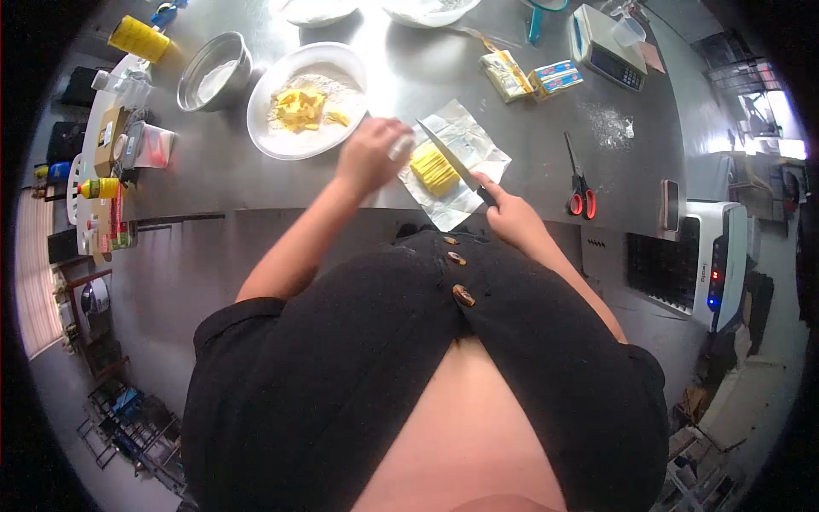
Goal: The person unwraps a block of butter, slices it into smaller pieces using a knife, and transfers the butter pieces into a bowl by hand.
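My right hand is wrapped round the handle of a kitchen knife. The blade lies along the right side of a block of butter cut into thin slices. Under the butter is an unfolded paper wrapper. Just left of the butter, my left hand is slightly blurred, its fingers curled at a whitish patch that I cannot make out. Beyond it stands a white bowl of flour, with butter pieces heaped on top.
A metal bowl stands at the far left. Two butter packs lie at the back right, near a scale. Scissors and a phone lie to the right. Bottles and boxes line the left edge.
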A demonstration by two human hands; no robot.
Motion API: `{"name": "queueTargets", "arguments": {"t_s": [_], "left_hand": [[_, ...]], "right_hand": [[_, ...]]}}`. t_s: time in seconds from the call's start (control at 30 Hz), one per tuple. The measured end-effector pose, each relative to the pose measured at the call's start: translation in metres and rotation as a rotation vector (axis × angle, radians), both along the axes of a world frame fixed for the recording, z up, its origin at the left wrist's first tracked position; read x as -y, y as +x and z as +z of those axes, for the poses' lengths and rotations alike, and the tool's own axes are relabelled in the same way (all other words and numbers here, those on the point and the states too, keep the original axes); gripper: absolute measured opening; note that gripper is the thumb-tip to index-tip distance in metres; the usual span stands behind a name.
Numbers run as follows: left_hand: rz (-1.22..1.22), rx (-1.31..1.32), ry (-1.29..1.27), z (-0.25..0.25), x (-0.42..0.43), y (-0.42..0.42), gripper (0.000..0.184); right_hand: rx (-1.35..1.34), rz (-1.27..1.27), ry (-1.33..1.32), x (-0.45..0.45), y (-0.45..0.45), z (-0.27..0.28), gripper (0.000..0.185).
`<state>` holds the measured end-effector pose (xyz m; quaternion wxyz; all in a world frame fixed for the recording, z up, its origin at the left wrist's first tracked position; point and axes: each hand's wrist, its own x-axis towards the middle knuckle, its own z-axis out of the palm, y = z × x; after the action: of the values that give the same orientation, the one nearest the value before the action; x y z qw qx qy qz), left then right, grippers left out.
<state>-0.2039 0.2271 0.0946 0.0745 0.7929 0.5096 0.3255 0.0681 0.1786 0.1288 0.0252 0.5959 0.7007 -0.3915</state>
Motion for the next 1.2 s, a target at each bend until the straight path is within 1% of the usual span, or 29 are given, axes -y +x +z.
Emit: {"name": "queueTargets", "arguments": {"t_s": [0.03,0.07,0.13,0.17,0.23,0.37,0.63,0.83,0.9,1.03,1.1,1.2], "left_hand": [[-0.044,-0.056,0.028,-0.019,0.007,0.012,0.025],[0.041,-0.103,-0.168,-0.033,0.019,0.024,0.048],[0.148,-0.126,-0.308,-0.053,0.031,0.043,0.076],[0.150,-0.122,-0.315,-0.060,0.035,0.050,0.076],[0.269,-0.231,-0.372,-0.067,0.040,0.060,0.094],[0.269,-0.246,-0.393,-0.078,0.041,0.065,0.096],[0.276,-0.221,-0.307,-0.086,0.039,0.065,0.089],[0.280,-0.195,-0.285,-0.093,0.038,0.065,0.087],[0.275,-0.195,-0.304,-0.094,0.038,0.064,0.087],[0.273,-0.199,-0.301,-0.093,0.038,0.064,0.087],[0.270,-0.189,-0.292,-0.095,0.037,0.064,0.087],[0.270,-0.184,-0.281,-0.097,0.037,0.064,0.088]], "right_hand": [[0.000,-0.001,-0.007,0.000,0.000,0.001,0.070],[-0.004,0.010,-0.016,-0.001,0.001,0.002,0.069],[-0.004,0.022,-0.030,-0.003,0.003,0.001,0.069],[-0.002,0.029,-0.035,-0.003,0.004,0.000,0.068],[0.005,0.044,-0.043,-0.005,0.005,0.001,0.068],[-0.004,0.062,-0.032,-0.006,0.005,0.004,0.066],[0.035,0.092,-0.057,-0.009,0.001,0.009,0.064],[-0.077,0.045,0.045,-0.008,0.002,0.009,0.066],[-0.005,0.059,-0.038,-0.012,0.001,0.018,0.065],[-0.011,0.088,-0.011,-0.010,0.002,0.007,0.064],[0.074,0.091,-0.089,-0.014,-0.003,0.013,0.061],[0.126,0.136,-0.108,-0.023,-0.009,0.020,0.059]]}}
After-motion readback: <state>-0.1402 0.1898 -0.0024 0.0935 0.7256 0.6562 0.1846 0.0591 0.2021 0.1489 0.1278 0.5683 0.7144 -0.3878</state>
